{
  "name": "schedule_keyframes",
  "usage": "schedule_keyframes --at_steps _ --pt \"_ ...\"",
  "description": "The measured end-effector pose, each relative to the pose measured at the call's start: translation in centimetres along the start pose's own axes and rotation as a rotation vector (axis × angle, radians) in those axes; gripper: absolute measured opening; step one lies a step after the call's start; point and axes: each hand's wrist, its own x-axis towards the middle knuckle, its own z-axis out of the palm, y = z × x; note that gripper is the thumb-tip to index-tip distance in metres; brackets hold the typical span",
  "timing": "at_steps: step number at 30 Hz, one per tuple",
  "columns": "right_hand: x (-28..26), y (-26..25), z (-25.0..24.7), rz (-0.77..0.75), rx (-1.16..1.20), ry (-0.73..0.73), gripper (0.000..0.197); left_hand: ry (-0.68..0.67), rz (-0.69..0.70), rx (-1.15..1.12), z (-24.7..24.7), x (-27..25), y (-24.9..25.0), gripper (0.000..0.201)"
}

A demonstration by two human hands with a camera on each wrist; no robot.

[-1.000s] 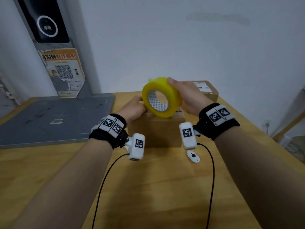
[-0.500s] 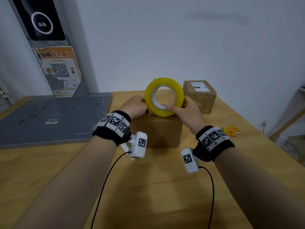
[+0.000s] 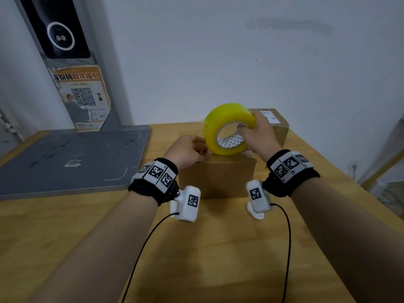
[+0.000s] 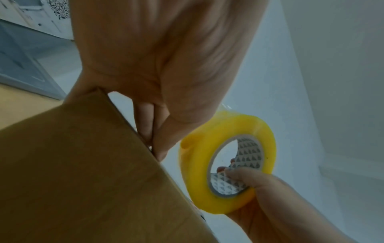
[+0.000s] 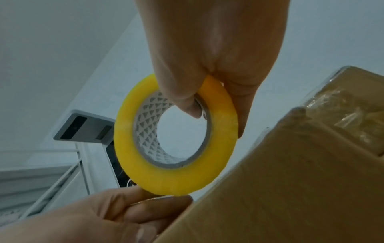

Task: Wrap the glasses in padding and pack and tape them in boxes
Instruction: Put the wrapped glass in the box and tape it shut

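Atop box (image 3: 218,178): right hand (image 3: 258,136) grips tape roll (image 3: 227,127); left hand (image 3: 185,152) pinches edge.

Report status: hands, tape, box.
Right hand grips tape roll above near box. Left hand pinches at box's top left edge, likely the tape end. Second box behind, apart; nothing in the way.

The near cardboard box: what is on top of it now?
Over the near cardboard box, the right hand holds the yellow tape roll; the left hand rests at its top left edge. Its contents are hidden.
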Motion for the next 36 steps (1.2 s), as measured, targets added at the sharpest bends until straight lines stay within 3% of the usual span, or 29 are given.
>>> schedule_keyframes --at_steps 6,9,11,13,15,23,27,33,36 --pt "1.2 0.4 1.1 -0.043 -0.066 -0.009 0.027 0.041 -0.017 -0.104 -0.7 -0.1 -0.7 0.047" --pt "1.3 0.8 1.1 -0.039 -0.054 0.002 0.034 0.216 -0.066 -0.190 -1.9 -0.6 0.7 0.024" --pt "1.3 1.0 1.0 -0.045 -0.024 0.017 0.038 0.267 -0.085 -0.240 -2.4 -0.9 2.2 0.030" --pt "1.2 1.3 1.1 -0.054 -0.014 0.023 0.037 0.211 -0.128 -0.247 -2.5 -0.8 3.1 0.049" --pt "1.3 1.4 1.3 -0.064 -0.021 0.028 0.036 0.171 -0.178 -0.252 -2.5 -0.7 3.4 0.055" --pt "1.6 1.4 1.2 -0.054 -0.066 0.013 0.034 0.134 -0.155 -0.291 -2.3 0.3 3.8 0.023" --pt "1.7 1.0 1.1 -0.052 -0.050 -0.007 0.032 0.025 -0.157 -0.295 -2.4 0.5 3.5 0.025" --pt "1.3 2.3 1.3 0.070 0.072 0.016 0.043 0.067 -0.067 -0.331 -2.0 0.8 3.6 0.026" --pt "1.8 2.6 1.6 0.122 0.024 0.016 0.027 0.077 -0.099 -0.386 -2.3 0.9 3.8 0.023"
